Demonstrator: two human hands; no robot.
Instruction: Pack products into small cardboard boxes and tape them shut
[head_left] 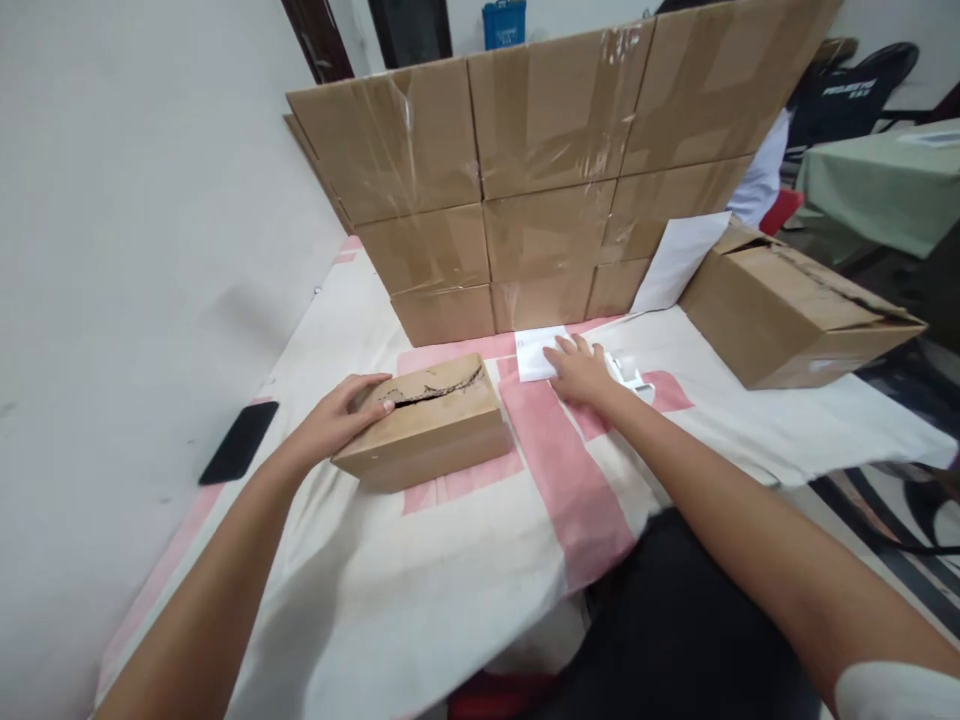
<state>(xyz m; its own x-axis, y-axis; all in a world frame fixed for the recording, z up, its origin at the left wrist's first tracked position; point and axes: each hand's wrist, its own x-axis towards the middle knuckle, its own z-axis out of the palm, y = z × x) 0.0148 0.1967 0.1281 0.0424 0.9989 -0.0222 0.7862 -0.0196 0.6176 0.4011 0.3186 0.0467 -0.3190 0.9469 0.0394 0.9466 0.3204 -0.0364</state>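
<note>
A small closed cardboard box (431,440) with a ragged, torn slit along its top rests on the cloth-covered table. My left hand (345,415) grips its left end, thumb on the top and fingers along the far edge. To the right of the box, my right hand (581,370) lies with spread fingers on the right part of a white sheet of paper (531,358). Just beyond that hand's right side sits a white tape dispenser (631,378), partly hidden by it.
A taped cardboard panel (551,180) stands across the back. A larger cardboard box (795,310) is at the right, beside a leaning white sheet (679,262). On the left, a black phone (238,443) lies near the wall (135,250). Pink patches mark the tablecloth (420,580).
</note>
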